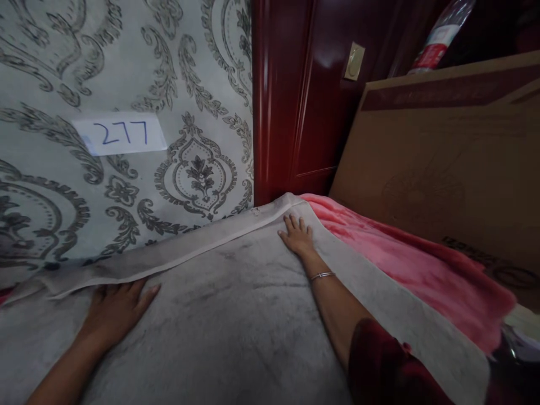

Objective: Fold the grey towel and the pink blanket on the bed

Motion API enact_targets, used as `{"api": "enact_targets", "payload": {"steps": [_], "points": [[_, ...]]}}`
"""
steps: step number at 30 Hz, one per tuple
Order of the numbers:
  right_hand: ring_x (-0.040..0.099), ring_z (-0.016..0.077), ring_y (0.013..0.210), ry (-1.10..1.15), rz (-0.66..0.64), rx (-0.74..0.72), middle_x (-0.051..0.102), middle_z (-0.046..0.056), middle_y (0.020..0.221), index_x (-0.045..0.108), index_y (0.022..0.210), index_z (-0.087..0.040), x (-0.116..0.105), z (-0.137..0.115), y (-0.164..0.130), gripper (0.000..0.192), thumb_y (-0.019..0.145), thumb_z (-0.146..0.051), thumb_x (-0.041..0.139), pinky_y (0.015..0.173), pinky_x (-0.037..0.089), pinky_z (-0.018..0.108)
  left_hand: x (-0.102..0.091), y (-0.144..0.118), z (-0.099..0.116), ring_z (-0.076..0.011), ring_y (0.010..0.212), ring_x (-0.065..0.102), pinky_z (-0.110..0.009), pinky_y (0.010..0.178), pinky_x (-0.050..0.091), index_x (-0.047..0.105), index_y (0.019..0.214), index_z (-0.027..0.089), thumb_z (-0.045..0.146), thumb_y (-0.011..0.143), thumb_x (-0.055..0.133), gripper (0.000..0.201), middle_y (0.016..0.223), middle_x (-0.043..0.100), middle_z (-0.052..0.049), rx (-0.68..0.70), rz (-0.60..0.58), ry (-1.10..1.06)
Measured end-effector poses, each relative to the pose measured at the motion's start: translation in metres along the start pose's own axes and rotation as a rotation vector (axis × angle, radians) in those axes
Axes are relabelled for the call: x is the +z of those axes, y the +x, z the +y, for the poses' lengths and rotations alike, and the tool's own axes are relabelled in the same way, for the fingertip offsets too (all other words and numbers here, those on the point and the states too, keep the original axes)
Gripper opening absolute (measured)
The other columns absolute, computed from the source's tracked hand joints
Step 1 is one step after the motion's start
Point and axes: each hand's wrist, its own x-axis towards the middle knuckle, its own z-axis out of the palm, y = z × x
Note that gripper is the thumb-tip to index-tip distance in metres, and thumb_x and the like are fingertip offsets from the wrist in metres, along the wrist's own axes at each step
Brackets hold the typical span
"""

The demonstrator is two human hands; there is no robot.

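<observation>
The left hand and right hand lie wide on the sheet, apparently smoothing it, the far fold likely calling for flattening next.

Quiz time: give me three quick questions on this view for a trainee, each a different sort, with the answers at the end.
1. True or false: the right hand rests on the gray cloth with its fingers spread.
2. Which number is written on the paper on the patterned wall? A) 217 B) 277 C) 772
3. Fill in the color: between the gray cloth and the cardboard box shows ____ fabric.

Key: 1. True. 2. B. 3. Pink.
</observation>
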Motion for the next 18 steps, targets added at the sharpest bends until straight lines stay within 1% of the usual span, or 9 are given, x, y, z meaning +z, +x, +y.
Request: {"api": "enact_targets", "payload": {"steps": [4,6,8,11,13,14,16,17,18], "points": [[0.003,0.0322,0.153,-0.024,0.016,0.008,0.000,-0.001,0.168,0.006,0.161,-0.029,0.008,-0.004,0.001,0.069,0.099,-0.056,0.021,0.118,0.013,0.060,0.007,0.004,-0.004,-0.0364,0.140,0.042,-0.054,0.116,0.025,0.051,0.144,0.010,0.043,0.088,0.023,0.071,0.148,0.051,-0.016,0.010,0.018,0.032],[0.003,0.0314,0.153,-0.037,0.000,0.008,0.000,-0.001,0.168,0.005,0.161,-0.028,0.005,-0.007,0.000,0.068,0.100,-0.056,0.018,0.118,0.013,0.059,0.008,0.006,-0.004,-0.0372,0.140,0.042,-0.054,0.115,0.025,0.053,0.142,0.009,0.044,0.090,0.024,0.068,0.147,0.052,-0.019,0.019,0.040,0.024],[0.003,0.0305,0.153,-0.043,-0.038,-0.001,0.000,-0.001,0.168,0.004,0.161,-0.028,-0.005,-0.008,-0.006,0.068,0.100,-0.055,0.016,0.119,0.012,0.058,0.003,0.003,0.001,-0.0371,0.139,0.043,-0.054,0.115,0.026,0.057,0.137,0.009,0.046,0.093,0.026,0.066,0.145,0.054,-0.021,0.014,0.062,-0.002],[0.008,0.0313,0.153,-0.045,-0.127,-0.065,0.005,0.004,0.168,0.011,0.161,-0.025,-0.021,-0.004,-0.027,0.068,0.099,-0.052,0.020,0.119,0.016,0.058,-0.012,-0.015,0.016,-0.0364,0.138,0.044,-0.053,0.116,0.026,0.060,0.132,0.007,0.044,0.096,0.030,0.060,0.142,0.055,-0.023,-0.006,0.079,-0.065],[0.015,0.0338,0.152,-0.059,-0.196,-0.147,0.013,0.009,0.167,0.019,0.160,-0.022,-0.024,0.005,-0.046,0.069,0.098,-0.052,0.023,0.117,0.020,0.060,-0.019,-0.031,0.027,-0.0381,0.139,0.041,-0.057,0.116,0.023,0.056,0.136,0.005,0.040,0.096,0.034,0.057,0.144,0.052,-0.025,0.001,0.108,-0.143],[0.015,0.0343,0.151,-0.071,-0.223,-0.195,0.014,0.010,0.166,0.021,0.159,-0.021,-0.021,0.011,-0.055,0.070,0.097,-0.054,0.023,0.116,0.022,0.061,-0.021,-0.039,0.030,-0.0373,0.141,0.039,-0.057,0.116,0.023,0.053,0.140,0.008,0.039,0.097,0.034,0.056,0.147,0.050,-0.024,-0.020,0.105,-0.161],[0.015,0.0347,0.151,-0.104,-0.239,-0.254,0.014,0.008,0.166,0.025,0.158,-0.024,-0.009,0.028,-0.071,0.072,0.095,-0.057,0.024,0.116,0.023,0.062,-0.020,-0.055,0.033,-0.0350,0.145,0.034,-0.056,0.116,0.024,0.045,0.147,0.012,0.040,0.098,0.033,0.057,0.154,0.042,-0.021,-0.076,0.082,-0.195],[0.018,0.0355,0.151,-0.115,-0.208,-0.304,0.017,0.007,0.166,0.027,0.158,-0.026,-0.001,0.039,-0.079,0.072,0.094,-0.059,0.024,0.115,0.024,0.064,-0.017,-0.065,0.032,-0.0332,0.147,0.030,-0.054,0.116,0.026,0.040,0.150,0.015,0.041,0.098,0.034,0.058,0.158,0.037,-0.018,-0.084,0.064,-0.218],[0.022,0.0365,0.149,-0.119,-0.174,-0.353,0.021,0.006,0.165,0.030,0.156,-0.028,0.008,0.051,-0.087,0.072,0.092,-0.061,0.025,0.113,0.026,0.065,-0.014,-0.077,0.030,-0.0324,0.148,0.028,-0.054,0.116,0.026,0.039,0.152,0.018,0.044,0.099,0.035,0.059,0.160,0.034,-0.016,-0.087,0.046,-0.239]]}}
